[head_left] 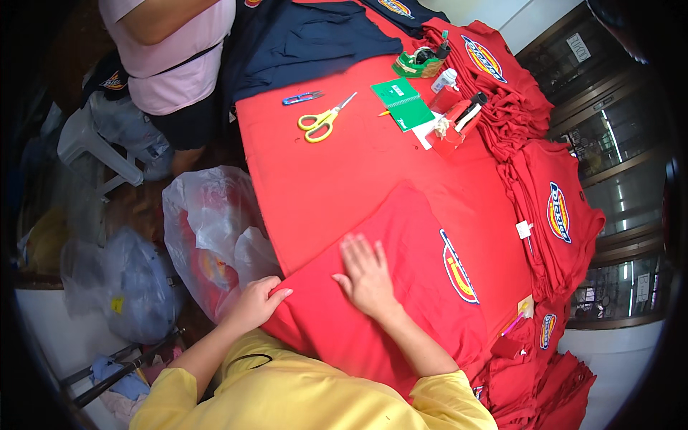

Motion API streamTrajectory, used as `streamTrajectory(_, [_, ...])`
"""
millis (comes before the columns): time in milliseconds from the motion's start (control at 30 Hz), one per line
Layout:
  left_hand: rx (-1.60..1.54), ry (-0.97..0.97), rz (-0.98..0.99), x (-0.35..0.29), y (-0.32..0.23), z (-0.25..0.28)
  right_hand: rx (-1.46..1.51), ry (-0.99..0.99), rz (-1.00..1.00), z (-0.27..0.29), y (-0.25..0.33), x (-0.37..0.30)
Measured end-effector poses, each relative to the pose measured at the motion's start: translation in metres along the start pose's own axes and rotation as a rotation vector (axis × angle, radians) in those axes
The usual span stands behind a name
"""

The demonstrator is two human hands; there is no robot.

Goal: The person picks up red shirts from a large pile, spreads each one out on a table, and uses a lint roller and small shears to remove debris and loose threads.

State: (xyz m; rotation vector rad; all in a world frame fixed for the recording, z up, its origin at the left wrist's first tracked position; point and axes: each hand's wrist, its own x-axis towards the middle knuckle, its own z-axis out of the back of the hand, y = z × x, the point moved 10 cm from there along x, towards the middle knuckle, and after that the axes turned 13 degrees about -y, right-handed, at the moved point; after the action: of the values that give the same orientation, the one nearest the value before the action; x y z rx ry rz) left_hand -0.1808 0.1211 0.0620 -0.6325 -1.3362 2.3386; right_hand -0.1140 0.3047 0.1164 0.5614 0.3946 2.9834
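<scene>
A red shirt with a printed oval emblem lies spread on the red-covered table in front of me. My left hand pinches the shirt's near-left edge between thumb and fingers. Flat on the cloth, fingers spread, rests my right hand; it holds nothing. Beyond the hands are yellow-handled scissors and a small blue thread snipper.
Stacks of folded red shirts line the table's right side. A green notebook, a green tape dispenser and a red one sit at the far right. A clear plastic bag stands at the left edge. Beyond it is a person in pink.
</scene>
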Motion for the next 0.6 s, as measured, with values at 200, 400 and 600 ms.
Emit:
streamTrajectory(200, [0.082, -0.039, -0.029, -0.003, 0.004, 0.011, -0.314, -0.044, -0.18, 0.013, -0.085, 0.035])
streamTrajectory(400, [0.209, -0.103, -0.166, 0.006, -0.033, 0.012, -0.139, -0.158, -0.407, 0.035, -0.152, 0.08])
streamTrajectory(600, [0.438, -0.334, -0.665, 0.037, -0.106, -0.025, -0.025, -0.093, -0.296, 0.046, -0.168, 0.106])
